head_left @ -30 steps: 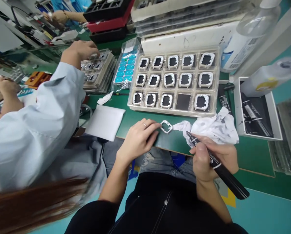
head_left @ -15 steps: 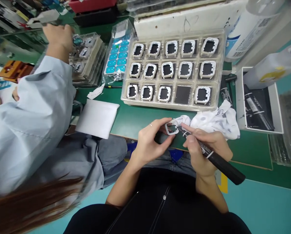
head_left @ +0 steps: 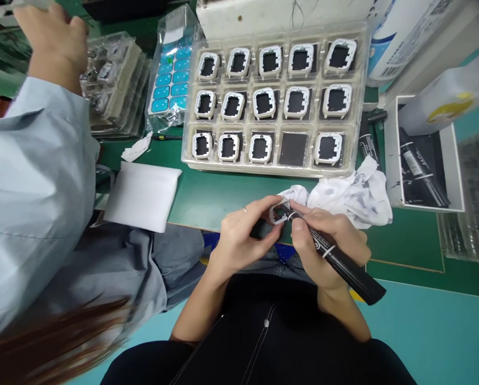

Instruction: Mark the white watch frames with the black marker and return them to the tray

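Observation:
Between the thumb and fingers of my left hand (head_left: 241, 238) is a small white watch case frame (head_left: 277, 214), held just over the table's front edge. My right hand (head_left: 330, 243) grips a black marker pen (head_left: 339, 262) like a writing pen. Its tip end reaches into the opening of the frame; the exact contact point is too small to make out. Behind both hands lies a clear plastic tray (head_left: 239, 168) with rows of similar white frames on dark pads. One pocket in its front row shows only a dark pad (head_left: 293, 149).
A crumpled white cloth (head_left: 349, 195) lies right of my hands, near a white box (head_left: 424, 207) with markers and a bottle (head_left: 443, 101). Leftward are a white foam sheet (head_left: 141, 195), bagged blue pieces (head_left: 171, 80), stacked trays (head_left: 115, 101) and a co-worker's arm (head_left: 55, 59).
The marker's tip end has moved left, into the frame's opening, and the frame has tilted. The view has shifted slightly. The co-worker's hand has moved up and left.

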`<state>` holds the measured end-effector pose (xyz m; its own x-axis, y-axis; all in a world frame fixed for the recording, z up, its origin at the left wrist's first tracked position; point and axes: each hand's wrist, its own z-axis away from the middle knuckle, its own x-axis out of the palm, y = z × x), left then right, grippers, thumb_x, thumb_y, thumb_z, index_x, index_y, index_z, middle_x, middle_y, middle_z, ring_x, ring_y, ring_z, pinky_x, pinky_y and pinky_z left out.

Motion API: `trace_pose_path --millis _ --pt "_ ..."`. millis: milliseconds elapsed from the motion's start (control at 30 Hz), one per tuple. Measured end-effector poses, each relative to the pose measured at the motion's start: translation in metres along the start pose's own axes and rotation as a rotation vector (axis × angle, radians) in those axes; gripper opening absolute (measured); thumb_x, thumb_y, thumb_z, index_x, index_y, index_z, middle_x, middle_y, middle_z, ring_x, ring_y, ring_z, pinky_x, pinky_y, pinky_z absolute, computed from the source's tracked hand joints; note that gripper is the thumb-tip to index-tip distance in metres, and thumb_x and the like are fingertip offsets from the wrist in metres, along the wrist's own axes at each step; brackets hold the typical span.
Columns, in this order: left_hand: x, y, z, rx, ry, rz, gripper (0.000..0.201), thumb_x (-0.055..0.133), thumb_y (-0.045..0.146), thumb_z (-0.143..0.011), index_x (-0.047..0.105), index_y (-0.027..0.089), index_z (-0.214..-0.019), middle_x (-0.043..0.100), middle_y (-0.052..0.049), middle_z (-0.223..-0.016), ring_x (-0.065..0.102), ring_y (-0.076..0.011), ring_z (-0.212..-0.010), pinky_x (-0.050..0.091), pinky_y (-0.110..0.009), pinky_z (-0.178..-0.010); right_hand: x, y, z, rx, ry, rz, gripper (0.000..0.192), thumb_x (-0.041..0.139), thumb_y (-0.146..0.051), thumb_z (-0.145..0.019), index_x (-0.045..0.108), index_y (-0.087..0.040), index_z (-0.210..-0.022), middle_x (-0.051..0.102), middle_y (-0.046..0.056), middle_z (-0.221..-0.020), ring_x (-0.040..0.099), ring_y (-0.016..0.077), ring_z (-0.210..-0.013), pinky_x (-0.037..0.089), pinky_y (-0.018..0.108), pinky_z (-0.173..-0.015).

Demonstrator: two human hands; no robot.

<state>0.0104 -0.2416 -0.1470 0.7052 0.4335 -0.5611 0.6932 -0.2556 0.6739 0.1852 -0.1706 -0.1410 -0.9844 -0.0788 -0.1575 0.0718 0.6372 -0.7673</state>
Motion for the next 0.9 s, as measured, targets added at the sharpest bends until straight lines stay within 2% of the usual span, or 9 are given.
trace_pose_path --millis 233,433,567,700,900 --pt "0.001 -0.001 0.002 -0.016 0.002 0.018 0.047 0.087 0.024 -0.110 0.078 0.030 -0.156 0.092 -0.001 -0.109 0.089 -0.0173 -0.086 0.076 -0.029 -0.085 0.000 0.000 0.001 0.017 0.006 0.028 0.014 0.086 -0.018 -0.108 0.081 -0.030 -0.108 0.092 -0.001 -0.096 0.097 0.0316 -0.101 0.085 0.040 -0.087" --pt "0.002 0.000 0.001 -0.001 0.003 -0.009 0.045 0.086 0.024 -0.112 0.079 0.029 -0.155 0.094 -0.003 -0.113 0.089 -0.0175 -0.087 0.077 -0.029 -0.088 0.000 0.000 0.003 0.028 0.004 0.022 0.015 0.087 -0.016 -0.107 0.081 -0.030 -0.110 0.092 -0.001 -0.098 0.097 0.0315 -0.104 0.084 0.039 -0.089" --pt "0.001 0.000 0.000 0.004 0.005 0.007 0.046 0.088 0.022 -0.111 0.079 0.030 -0.155 0.094 -0.002 -0.113 0.090 -0.0174 -0.087 0.076 -0.028 -0.087 0.001 -0.003 -0.003 -0.032 -0.009 0.064 0.019 0.087 -0.012 -0.104 0.081 -0.030 -0.108 0.092 -0.002 -0.096 0.097 0.0307 -0.102 0.084 0.035 -0.087" --pt "0.000 -0.001 0.001 -0.006 -0.004 -0.007 0.043 0.089 0.026 -0.112 0.080 0.029 -0.153 0.094 -0.002 -0.110 0.089 -0.0177 -0.085 0.076 -0.028 -0.085 0.000 -0.006 -0.006 -0.110 -0.055 0.108 0.022 0.085 -0.009 -0.104 0.081 -0.030 -0.108 0.091 -0.002 -0.092 0.097 0.0312 -0.099 0.086 0.037 -0.091" --pt "0.001 -0.002 0.000 0.032 0.028 0.015 0.045 0.091 0.019 -0.108 0.082 0.026 -0.151 0.092 -0.001 -0.104 0.087 -0.0143 -0.081 0.073 -0.022 -0.084 0.002 -0.003 -0.005 -0.078 0.012 0.079 0.021 0.086 -0.009 -0.104 0.080 -0.029 -0.106 0.092 -0.001 -0.095 0.097 0.0309 -0.099 0.084 0.033 -0.085"
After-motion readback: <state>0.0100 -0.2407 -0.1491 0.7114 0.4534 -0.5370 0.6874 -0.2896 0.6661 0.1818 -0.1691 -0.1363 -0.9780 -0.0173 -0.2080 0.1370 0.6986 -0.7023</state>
